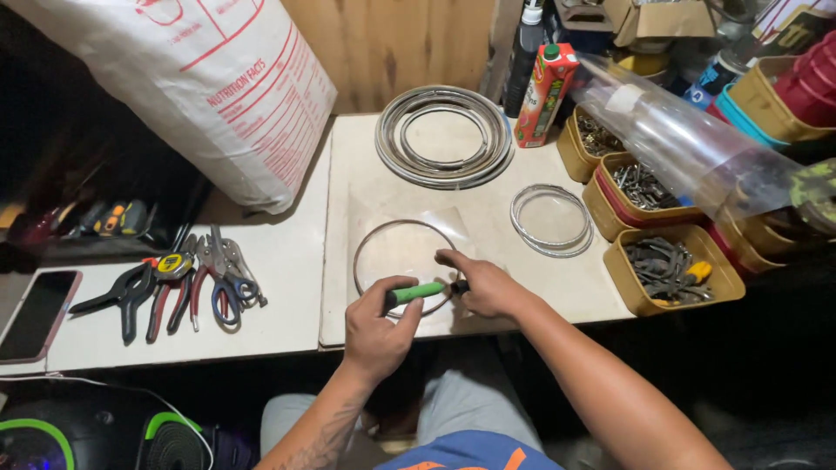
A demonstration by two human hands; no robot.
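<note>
Partly hidden, the green-handled tool (pixel 416 293) sits gripped in the left hand (pixel 376 335); the right hand (pixel 488 285) covers its tip, pressing clear sheet (pixel 409 228) over a metal ring (pixel 361 248).

Green-handled tool (pixel 416 293) tip hidden under right hand (pixel 488 287); white sack (pixel 200 78) cut off at top edge.

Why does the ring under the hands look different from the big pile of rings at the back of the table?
The single ring is one thin hoop lying on a clear plastic sheet; the stacked rings are several hoops nested together on the bare table. The stacked rings look wider. The right hand presses on the single ring; nothing touches the stack. Both are round, silvery and lie flat.
</note>
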